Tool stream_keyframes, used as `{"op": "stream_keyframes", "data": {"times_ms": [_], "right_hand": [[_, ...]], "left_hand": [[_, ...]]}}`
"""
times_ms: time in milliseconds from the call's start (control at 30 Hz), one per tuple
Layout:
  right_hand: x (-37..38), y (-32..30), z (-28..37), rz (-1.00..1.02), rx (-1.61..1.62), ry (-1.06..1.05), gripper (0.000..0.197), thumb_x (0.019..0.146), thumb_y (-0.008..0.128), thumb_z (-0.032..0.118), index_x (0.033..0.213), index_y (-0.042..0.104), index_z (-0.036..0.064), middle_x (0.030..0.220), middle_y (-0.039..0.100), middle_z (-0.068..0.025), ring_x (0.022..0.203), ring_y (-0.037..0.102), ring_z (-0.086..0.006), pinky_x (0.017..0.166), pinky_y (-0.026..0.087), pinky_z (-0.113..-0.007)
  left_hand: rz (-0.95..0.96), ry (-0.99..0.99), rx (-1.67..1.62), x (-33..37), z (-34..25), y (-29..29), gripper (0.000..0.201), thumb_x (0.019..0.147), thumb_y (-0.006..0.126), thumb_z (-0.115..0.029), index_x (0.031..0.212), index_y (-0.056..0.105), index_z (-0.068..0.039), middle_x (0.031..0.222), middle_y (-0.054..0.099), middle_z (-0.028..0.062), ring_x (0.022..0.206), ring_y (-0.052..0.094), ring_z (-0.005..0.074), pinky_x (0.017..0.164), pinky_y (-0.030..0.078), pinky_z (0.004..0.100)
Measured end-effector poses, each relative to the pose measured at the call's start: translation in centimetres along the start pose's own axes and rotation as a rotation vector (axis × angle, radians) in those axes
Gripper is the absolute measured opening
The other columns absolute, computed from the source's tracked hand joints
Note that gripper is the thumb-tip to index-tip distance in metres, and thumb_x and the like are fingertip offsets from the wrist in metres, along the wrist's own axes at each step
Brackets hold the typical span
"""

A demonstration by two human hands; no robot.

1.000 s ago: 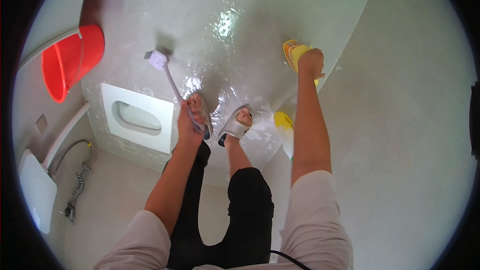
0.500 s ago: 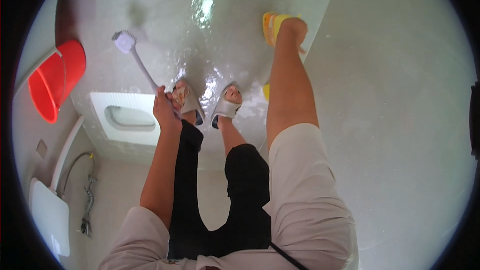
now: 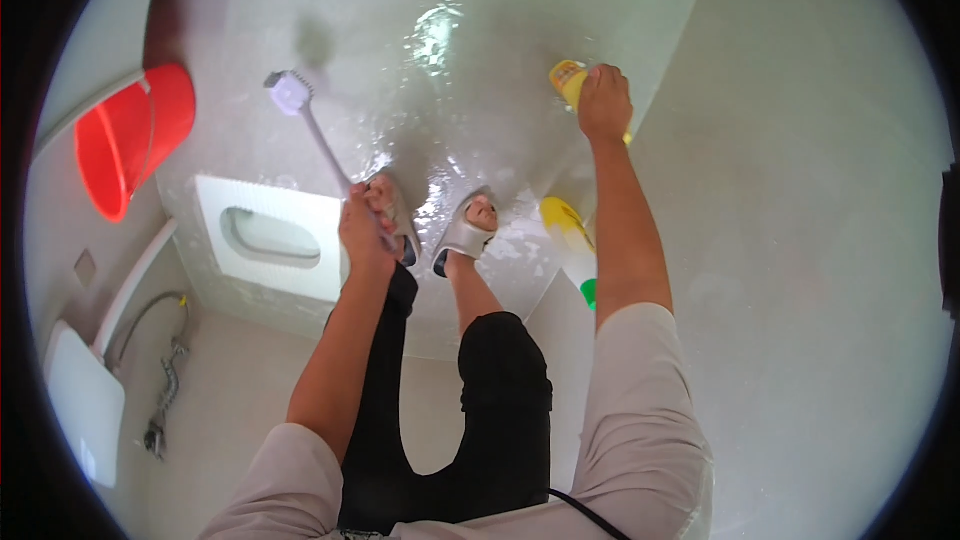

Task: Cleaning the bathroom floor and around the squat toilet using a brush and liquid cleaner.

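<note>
My left hand [image 3: 366, 224] is wrapped round the handle of a pale purple scrubbing brush [image 3: 291, 94]. The brush head, with dark bristles, points away from me above the wet floor. Out at the far right, my right hand [image 3: 606, 102] grips a yellow bottle [image 3: 568, 82] with a printed label; fingers cover much of it, and it lies tilted. Nearer to me, beside my right foot, a second yellow bottle [image 3: 566, 224] with a green cap [image 3: 588, 292] is partly hidden by my right forearm.
A white squat toilet pan [image 3: 270, 235] is set in the floor left of my sandalled feet [image 3: 470, 225]. A red bucket [image 3: 160, 130] is by the left wall. Lower left are a white panel [image 3: 85, 400] and a hose [image 3: 165, 390]. A wall [image 3: 790, 240] rises on the right.
My right hand has turned and the yellow bottle in it has tilted. With the forearm shifted right, the second bottle shows more. The view has moved slightly; my left hand still holds the brush.
</note>
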State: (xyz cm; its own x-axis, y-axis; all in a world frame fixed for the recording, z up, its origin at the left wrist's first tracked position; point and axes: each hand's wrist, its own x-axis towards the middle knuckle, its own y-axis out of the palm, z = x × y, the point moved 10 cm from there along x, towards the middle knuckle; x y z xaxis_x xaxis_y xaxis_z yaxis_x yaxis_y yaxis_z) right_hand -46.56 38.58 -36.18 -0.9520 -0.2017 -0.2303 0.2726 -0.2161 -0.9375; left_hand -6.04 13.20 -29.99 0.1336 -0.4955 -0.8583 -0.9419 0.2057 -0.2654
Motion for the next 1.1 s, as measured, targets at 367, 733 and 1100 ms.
{"op": "stream_keyframes", "data": {"times_ms": [367,733,1100], "right_hand": [[1.0,-0.9,5.0,0.109,-0.074,-0.587,0.025,0.103,0.045,0.033,0.108,0.058,0.0116,0.104,0.062,-0.0093,0.092,0.058,-0.0341,0.08,0.052,-0.048],[4.2,-1.2,4.0,0.21,-0.099,-0.562,0.029,0.102,0.042,0.029,0.108,0.063,0.0091,0.096,0.064,-0.0197,0.095,0.06,-0.0402,0.083,0.048,-0.05],[1.8,-1.3,3.6,0.105,-0.334,-0.588,0.036,0.103,0.041,0.042,0.114,0.061,0.0144,0.115,0.061,-0.0039,0.109,0.058,-0.0289,0.09,0.05,-0.047]], "left_hand": [[0.156,0.035,-0.11,-0.4,-0.8,-0.7,0.032,0.103,0.054,-0.034,0.118,0.055,-0.005,0.074,0.051,-0.0009,0.05,0.048,0.0087,0.043,0.042,0.0259],[0.198,-0.036,-0.114,-2.7,-1.2,-0.5,0.025,0.105,0.049,-0.035,0.109,0.05,-0.01,0.075,0.048,-0.0013,0.055,0.046,0.0087,0.046,0.039,0.0241],[0.16,0.026,-0.142,-0.4,-0.3,-0.5,0.024,0.104,0.048,-0.032,0.109,0.053,-0.009,0.072,0.049,-0.001,0.05,0.048,0.0101,0.045,0.041,0.0254]]}}
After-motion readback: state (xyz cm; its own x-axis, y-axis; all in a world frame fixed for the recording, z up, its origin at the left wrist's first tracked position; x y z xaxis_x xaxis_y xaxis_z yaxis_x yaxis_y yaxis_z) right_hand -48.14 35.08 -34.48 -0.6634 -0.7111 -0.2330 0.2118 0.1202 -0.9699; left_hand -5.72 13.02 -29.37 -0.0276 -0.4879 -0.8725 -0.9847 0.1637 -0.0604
